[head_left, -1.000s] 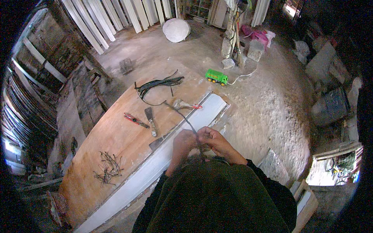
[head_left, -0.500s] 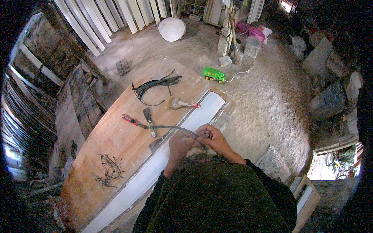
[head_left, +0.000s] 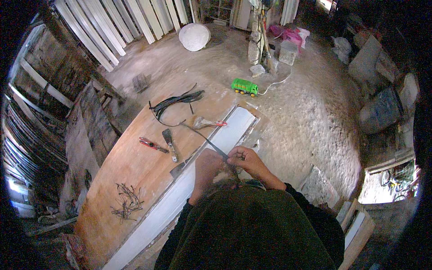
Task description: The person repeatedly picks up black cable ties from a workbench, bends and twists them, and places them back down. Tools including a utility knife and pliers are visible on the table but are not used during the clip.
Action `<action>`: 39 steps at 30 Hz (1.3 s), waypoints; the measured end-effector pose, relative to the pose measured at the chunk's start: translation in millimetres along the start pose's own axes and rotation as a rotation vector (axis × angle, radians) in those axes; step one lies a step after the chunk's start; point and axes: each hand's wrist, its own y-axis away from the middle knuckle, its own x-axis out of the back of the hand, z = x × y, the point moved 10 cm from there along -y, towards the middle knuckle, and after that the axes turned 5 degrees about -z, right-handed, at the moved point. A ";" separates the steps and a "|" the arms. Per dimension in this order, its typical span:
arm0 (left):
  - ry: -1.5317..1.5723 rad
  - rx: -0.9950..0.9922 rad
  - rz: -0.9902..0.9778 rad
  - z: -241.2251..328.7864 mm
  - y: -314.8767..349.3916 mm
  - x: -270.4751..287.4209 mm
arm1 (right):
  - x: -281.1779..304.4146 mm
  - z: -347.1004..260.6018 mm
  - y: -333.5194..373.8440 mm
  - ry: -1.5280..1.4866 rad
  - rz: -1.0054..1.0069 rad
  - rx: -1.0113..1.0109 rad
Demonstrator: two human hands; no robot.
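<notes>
My right hand (head_left: 246,161) pinches a thin dark strip (head_left: 210,143) between thumb and fingers. Close beside it, my left hand (head_left: 209,167) is curled at the strip's lower end, its fingertips partly hidden. The strip's free end runs up and left to beside a brush (head_left: 201,122) with a red handle tip. Both hands are over a long white board (head_left: 236,127) set along a wooden panel (head_left: 108,173). A bundle of black strips (head_left: 177,104) lies farther off on the panel. Left of my hands are red-handled pliers (head_left: 153,144) and a flat scraper-like tool (head_left: 170,146).
A tangle of short dark wires (head_left: 127,201) lies on the panel at the near left. Beyond its far end, a green toy truck (head_left: 245,87) and a white cord (head_left: 278,82) rest on the floor. A round white tub (head_left: 194,37) stands farther back, near leaning white boards (head_left: 130,22).
The strip's free end has swung from pointing left over the tools to pointing up and left toward the black bundle. Both hands stay close together; the view has shifted slightly.
</notes>
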 end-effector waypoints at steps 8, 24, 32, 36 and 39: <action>0.377 0.144 0.071 6.0 -1.3 -17.6 | 21.3 9.4 8.6 0.021 0.047 0.012; 0.137 0.156 -0.199 1.1 -27.1 -90.6 | 86.5 8.2 31.2 0.160 0.273 0.004; 0.361 0.149 -0.360 3.7 -41.2 -149.7 | 120.6 -7.5 70.3 0.077 0.396 0.087; 0.174 0.142 -0.463 -2.0 -48.5 -181.0 | 140.2 -8.2 94.7 0.331 0.465 -0.046; 0.114 0.094 -0.574 19.0 -42.9 -211.4 | 155.7 -7.2 113.4 0.296 0.560 -0.071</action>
